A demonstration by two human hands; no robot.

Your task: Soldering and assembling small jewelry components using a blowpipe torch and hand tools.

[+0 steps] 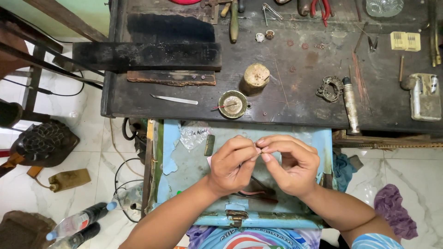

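Observation:
My left hand [233,163] and my right hand [290,163] meet fingertip to fingertip over an open light-blue drawer [170,152]. Between the pinched fingers sits a tiny piece [260,148], too small to make out. Both hands are closed around it. Under my hands in the drawer lie red-handled pliers [258,196], partly hidden. A small clear plastic bag [194,136] lies at the drawer's back left.
A dark worn workbench [295,69] beyond the drawer carries a round brass dish [233,104], a wooden stump [255,78], a thin blade [174,99], a metal tube [350,103], small ornaments and hand tools. Plastic bottles [76,223] and cables lie on the marble floor left.

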